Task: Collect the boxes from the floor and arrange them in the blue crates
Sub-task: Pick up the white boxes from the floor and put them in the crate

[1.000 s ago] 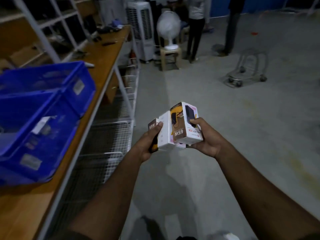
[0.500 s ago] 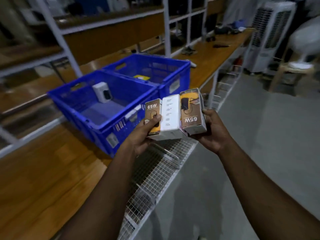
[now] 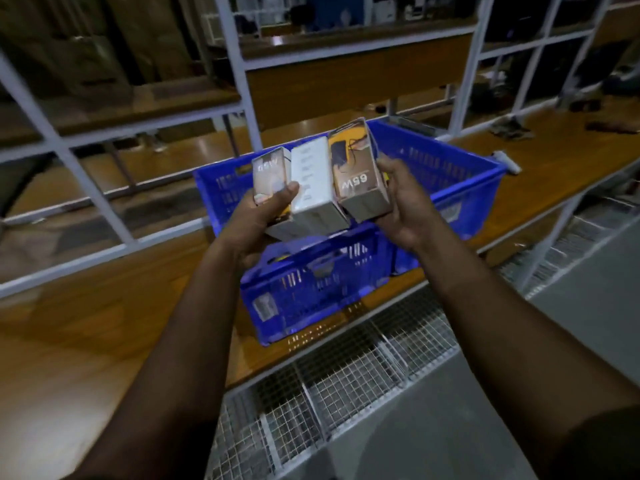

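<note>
Right now, both hands carry three small boxes side by side above the blue crates.
Left hand (image 3: 266, 211): closed around the left box (image 3: 269, 176) with its thumb across the front, and it also props the white middle box (image 3: 311, 183) from below.
Right hand (image 3: 401, 199): clamped on the right box (image 3: 360, 168), the one printed 65W upside down, fingers along its outer side.
Boxes: pressed together in a row, touching, long axes running away from the person and tilted up at the far end.
Near crate (image 3: 311, 282): sits on the wooden bench (image 3: 86, 306) directly below the hands; its inside is mostly hidden by the boxes and wrists.
Far crate (image 3: 450, 168): stands touching the near one, behind and to the right of the grip; something yellow shows just past the right thumb, too small to identify.
Key relation: the held row is over the seam between the two crates, so either opening lies just below. The right hand is nearer the far crate, the left nearer the near one.
Step, as I judge it: carrying is done and placing not yet begun.
Risk: the middle box is held mostly by squeeze from its neighbours; parting the hands could drop it.
</note>
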A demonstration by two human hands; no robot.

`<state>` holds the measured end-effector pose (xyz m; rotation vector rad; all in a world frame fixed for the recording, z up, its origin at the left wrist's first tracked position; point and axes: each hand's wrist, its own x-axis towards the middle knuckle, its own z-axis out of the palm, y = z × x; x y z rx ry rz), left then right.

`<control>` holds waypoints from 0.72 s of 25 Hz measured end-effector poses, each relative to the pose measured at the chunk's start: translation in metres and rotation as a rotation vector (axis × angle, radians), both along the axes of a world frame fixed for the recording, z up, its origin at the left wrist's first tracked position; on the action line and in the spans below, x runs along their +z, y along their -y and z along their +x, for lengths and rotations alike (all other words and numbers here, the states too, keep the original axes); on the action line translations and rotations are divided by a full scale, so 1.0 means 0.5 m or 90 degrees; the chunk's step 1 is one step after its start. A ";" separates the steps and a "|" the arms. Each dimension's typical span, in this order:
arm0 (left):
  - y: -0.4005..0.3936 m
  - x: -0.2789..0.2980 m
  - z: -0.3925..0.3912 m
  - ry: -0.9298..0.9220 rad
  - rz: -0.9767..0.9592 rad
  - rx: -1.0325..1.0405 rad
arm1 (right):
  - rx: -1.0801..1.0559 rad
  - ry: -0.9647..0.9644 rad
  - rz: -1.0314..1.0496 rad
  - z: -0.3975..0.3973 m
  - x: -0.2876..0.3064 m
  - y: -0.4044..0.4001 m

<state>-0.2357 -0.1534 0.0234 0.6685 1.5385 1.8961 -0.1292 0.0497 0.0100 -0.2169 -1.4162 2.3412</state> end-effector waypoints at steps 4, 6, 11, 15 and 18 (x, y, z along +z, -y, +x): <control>0.024 -0.009 -0.113 -0.054 -0.244 0.110 | -0.060 0.112 0.100 -0.150 -0.009 -0.003; 0.023 -0.030 -0.165 -0.102 -0.391 0.142 | -0.014 0.175 0.183 -0.206 -0.029 -0.005; -0.001 -0.044 -0.214 -0.229 -0.611 0.146 | 0.169 0.335 0.224 -0.267 -0.056 -0.047; -0.022 -0.037 -0.203 -0.364 -0.802 0.045 | 0.347 0.414 0.391 -0.277 -0.081 -0.105; -0.044 -0.040 -0.201 -0.497 -0.941 -0.013 | 0.362 0.500 0.555 -0.279 -0.084 -0.129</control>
